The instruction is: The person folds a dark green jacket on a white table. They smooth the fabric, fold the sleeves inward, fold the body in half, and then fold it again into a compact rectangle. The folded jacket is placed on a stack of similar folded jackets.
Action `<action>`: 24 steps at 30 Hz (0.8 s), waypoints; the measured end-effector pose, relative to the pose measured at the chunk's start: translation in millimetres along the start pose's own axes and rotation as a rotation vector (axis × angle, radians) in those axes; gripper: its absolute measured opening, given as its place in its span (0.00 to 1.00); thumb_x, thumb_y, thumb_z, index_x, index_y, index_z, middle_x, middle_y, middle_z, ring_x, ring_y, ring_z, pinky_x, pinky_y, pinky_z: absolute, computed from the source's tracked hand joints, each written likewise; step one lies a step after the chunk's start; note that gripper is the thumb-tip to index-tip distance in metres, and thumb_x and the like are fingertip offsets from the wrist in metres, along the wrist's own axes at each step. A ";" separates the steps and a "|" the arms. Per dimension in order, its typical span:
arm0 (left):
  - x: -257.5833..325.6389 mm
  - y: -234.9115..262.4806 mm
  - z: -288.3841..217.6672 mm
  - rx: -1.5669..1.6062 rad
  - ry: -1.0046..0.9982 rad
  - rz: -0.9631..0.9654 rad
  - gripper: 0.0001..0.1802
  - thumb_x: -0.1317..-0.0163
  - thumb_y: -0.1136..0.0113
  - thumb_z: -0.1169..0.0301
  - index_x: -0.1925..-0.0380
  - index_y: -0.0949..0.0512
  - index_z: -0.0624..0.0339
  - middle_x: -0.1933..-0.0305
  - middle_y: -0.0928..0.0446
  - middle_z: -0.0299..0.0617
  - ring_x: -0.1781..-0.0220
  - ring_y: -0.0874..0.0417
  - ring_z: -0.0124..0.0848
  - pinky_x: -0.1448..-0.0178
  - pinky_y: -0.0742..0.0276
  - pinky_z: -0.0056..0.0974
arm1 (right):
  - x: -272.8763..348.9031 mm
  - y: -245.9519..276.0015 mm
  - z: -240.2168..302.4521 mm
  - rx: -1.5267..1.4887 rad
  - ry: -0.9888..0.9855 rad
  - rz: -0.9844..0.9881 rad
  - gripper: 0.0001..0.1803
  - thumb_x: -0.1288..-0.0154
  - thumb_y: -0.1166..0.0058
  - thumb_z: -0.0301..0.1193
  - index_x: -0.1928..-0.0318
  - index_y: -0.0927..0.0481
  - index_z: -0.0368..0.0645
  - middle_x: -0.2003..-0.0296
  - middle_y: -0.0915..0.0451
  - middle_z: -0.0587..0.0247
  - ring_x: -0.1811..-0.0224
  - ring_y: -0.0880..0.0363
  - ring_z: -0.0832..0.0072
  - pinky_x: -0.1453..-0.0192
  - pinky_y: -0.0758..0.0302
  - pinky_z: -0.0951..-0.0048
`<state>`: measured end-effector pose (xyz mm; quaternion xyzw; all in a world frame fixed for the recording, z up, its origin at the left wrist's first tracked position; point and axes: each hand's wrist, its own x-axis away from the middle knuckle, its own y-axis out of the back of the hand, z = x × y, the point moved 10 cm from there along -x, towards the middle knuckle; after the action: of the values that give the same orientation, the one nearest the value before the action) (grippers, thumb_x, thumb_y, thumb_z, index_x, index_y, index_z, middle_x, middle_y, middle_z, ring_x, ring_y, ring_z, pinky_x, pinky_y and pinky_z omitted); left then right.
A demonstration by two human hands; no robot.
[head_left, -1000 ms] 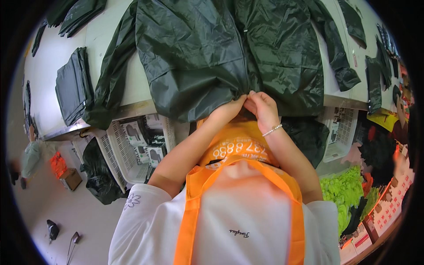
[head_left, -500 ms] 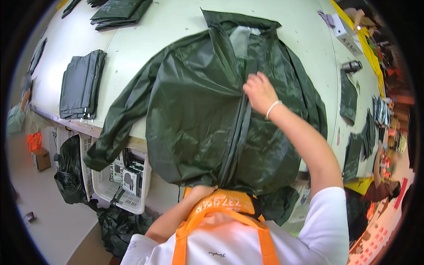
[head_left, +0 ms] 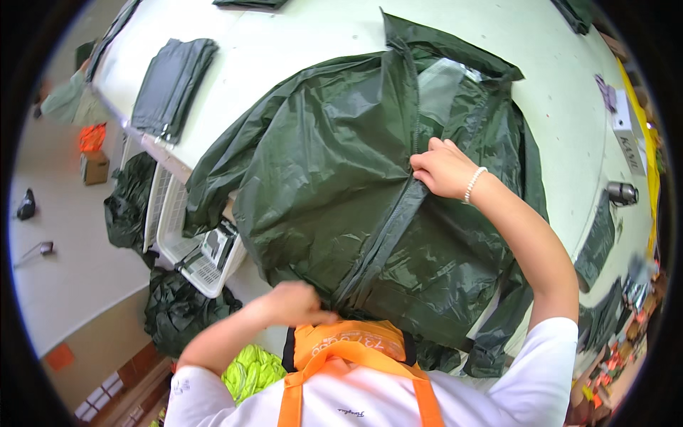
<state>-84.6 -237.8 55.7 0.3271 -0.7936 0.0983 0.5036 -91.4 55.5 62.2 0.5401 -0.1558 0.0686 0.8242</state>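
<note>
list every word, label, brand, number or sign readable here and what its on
I won't copy wording, only say where it stands.
Orange apron: pale print with digits.
White shirt: small dark script on the chest.
White box: large dark letters on its side.
Boxed packet in the basket: too small to read.
Dark green jacket: none I can read.

Count of items in view: jacket (head_left: pixel 327 164), dark green, one. Wearer's hands, two: left hand (head_left: pixel 295 304) and right hand (head_left: pixel 449 169). Beaded bracelet (head_left: pixel 474 183), one. Orange apron (head_left: pixel 348 336), one. Folded dark stack (head_left: pixel 173 85) beside the left sleeve, one. Metallic flask (head_left: pixel 622 193), one. White box (head_left: pixel 627 135), one. Cardboard box (head_left: pixel 94 168), one. Orange bag (head_left: pixel 92 137), one. Lime-green heap (head_left: pixel 254 370), one. White baskets (head_left: pixel 208 286), at least two, partly hidden.
</note>
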 end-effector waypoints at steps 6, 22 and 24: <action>-74.3 155.2 -77.3 -0.354 -0.332 -1.052 0.45 0.45 0.42 0.46 0.33 0.44 0.56 0.27 0.53 0.49 0.26 0.51 0.45 0.28 0.55 0.58 | 20.6 16.7 0.5 0.101 0.036 -0.339 0.05 0.47 0.46 0.24 0.68 0.26 0.42 0.68 0.24 0.61 0.59 0.29 0.63 0.51 0.29 0.67; -116.0 150.5 -53.3 -0.479 -0.258 -1.083 0.43 0.43 0.48 0.42 0.32 0.45 0.50 0.25 0.55 0.44 0.25 0.53 0.39 0.31 0.58 0.64 | 110.8 13.2 -32.4 0.087 -0.043 -0.700 0.07 0.55 0.40 0.24 0.73 0.25 0.45 0.68 0.25 0.66 0.61 0.27 0.65 0.58 0.29 0.68; -115.5 149.5 -52.8 -0.481 -0.266 -1.068 0.44 0.43 0.48 0.41 0.32 0.45 0.50 0.25 0.55 0.44 0.25 0.53 0.39 0.31 0.58 0.64 | 112.9 2.1 -24.2 0.057 -0.079 -0.632 0.08 0.55 0.40 0.24 0.72 0.24 0.45 0.67 0.25 0.66 0.59 0.28 0.65 0.56 0.30 0.68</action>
<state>-106.0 -49.0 6.8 0.5669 -0.5757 -0.3923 0.4396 18.7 72.2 92.5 0.5871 -0.0102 -0.2075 0.7824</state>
